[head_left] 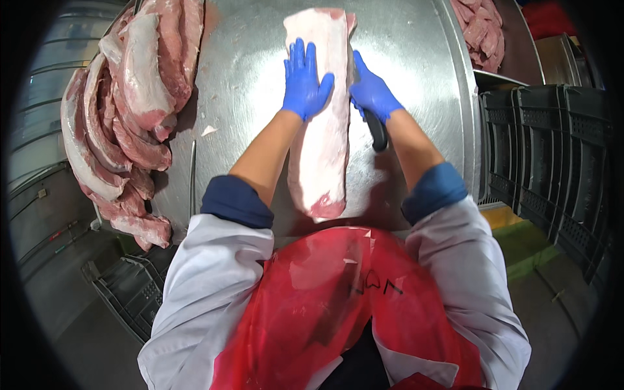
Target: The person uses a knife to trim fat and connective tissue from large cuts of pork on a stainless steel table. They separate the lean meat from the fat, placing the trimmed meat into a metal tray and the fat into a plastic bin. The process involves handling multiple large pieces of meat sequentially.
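Observation:
A long pale slab of pork loin point(318, 156) lies lengthwise on the steel table, its fat side up and a pink end towards me. My left hand point(304, 84), in a blue glove, rests flat on the fat with its fingers stretched out. At the loin's right edge is my right hand point(376, 91), also blue-gloved, closed around a knife. The black knife handle point(375, 130) sticks out below that palm towards me. The knife's blade cannot be made out beside the meat.
Several loins point(130, 110) are heaped along the table's left edge, some hanging over it. A thin metal rod point(193, 175) and a small fat scrap point(209, 130) lie nearby. Meat pieces point(481, 32) fill a container at far right. Black crates point(546, 149) stand right of the steel table point(422, 84).

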The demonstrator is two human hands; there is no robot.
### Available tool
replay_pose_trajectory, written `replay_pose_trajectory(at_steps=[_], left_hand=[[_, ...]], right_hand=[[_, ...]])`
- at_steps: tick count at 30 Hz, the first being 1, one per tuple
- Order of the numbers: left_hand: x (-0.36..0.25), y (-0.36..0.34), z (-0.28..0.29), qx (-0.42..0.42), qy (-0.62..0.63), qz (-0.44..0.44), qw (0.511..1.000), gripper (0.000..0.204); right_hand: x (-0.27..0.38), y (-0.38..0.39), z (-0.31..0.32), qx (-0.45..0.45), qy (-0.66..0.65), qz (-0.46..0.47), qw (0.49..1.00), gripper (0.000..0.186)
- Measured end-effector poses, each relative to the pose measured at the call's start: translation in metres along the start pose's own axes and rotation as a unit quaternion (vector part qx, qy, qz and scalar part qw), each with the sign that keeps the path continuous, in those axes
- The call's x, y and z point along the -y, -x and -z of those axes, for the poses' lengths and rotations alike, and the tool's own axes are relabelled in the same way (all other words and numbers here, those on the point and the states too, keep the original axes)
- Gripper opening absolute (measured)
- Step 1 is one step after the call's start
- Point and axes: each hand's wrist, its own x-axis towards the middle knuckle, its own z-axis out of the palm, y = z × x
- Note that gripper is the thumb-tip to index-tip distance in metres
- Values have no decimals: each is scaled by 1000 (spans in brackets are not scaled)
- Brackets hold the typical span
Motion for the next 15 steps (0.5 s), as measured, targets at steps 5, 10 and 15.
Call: replay_pose_trajectory(at_steps=[5,10,15], left_hand=[[2,-7,-1,11,-9,18,1000,89],[11,-19,-4,-11,-23,22,999,89],[14,-30,-7,-16,-20,26,999,87]], right_hand=[[-44,36,-31,-34,80,86,993,85],[-8,36,-27,-16,131,22,991,87],[-36,52,-43,-44,168,58,983,87]])
